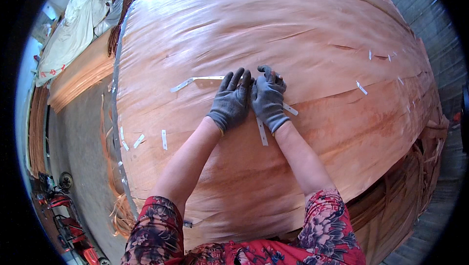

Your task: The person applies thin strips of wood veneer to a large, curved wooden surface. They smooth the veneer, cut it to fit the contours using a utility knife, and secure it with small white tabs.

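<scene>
"So, how far along is the patching?"

"Partway, I'd judge: white strips (164, 139) dot the veneer sheet (239, 187) on both sides, but a slit (343, 47) at right lies uncovered."

"The hands?"

"Mid-sheet: left hand (231, 100) palm down, fingers extended; right hand (268, 98) curled (whether it's pinching anything, I can't tell)."

"Surroundings?"

"Red vehicle (73, 232) and stacked veneer (83, 80) left; rippled orange-tan surface between; grey ground right."

Head cam, wide fisheye, facing dn/fwd, close abv veneer (234, 167).
</scene>
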Demonstrator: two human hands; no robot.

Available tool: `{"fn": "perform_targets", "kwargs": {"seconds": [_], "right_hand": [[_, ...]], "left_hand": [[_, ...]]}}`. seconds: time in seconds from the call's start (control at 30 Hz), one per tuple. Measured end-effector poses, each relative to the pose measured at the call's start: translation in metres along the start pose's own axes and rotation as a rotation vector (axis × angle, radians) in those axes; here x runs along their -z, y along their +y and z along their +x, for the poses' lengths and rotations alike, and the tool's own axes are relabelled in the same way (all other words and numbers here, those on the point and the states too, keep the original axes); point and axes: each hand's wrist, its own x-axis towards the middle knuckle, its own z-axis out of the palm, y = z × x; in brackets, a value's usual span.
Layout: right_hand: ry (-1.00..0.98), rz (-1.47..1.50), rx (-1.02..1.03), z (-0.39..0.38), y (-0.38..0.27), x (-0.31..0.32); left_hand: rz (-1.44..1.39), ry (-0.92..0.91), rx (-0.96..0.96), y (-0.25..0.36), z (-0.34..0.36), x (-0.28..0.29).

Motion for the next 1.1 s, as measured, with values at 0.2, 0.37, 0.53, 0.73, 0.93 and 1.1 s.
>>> {"fn": "perform_targets", "kwargs": {"seconds": [0.2, 0.37, 0.53, 0.73, 0.93, 1.1], "right_hand": [[0.056, 0.111, 0.106, -0.004, -0.009, 0.003], [0.313, 0.751, -0.217, -0.022, -0.008, 0.025], [0.303, 1.742, -0.618, -0.043, 0.002, 0.084], [0.353, 2.025, -0.145, -0.066, 0.028, 0.158], [0.268, 1.504, -0.456, -0.109, -0.021, 0.192], [0.080, 1.383, -0.640, -0.144, -0.058, 0.217]], "left_hand": [[-0.038, 0.009, 0.010, -0.002, -0.002, -0.003], [-0.096, -0.009, 0.049, -0.002, -0.002, -0.001], [-0.124, -0.018, 0.052, -0.003, -0.003, -0.001], [-0.043, 0.027, -0.027, -0.001, -0.007, 0.005], [0.189, 0.163, -0.115, 0.009, -0.009, 0.016], [-0.001, 0.532, 0.079, 0.047, -0.032, 0.095]]}}
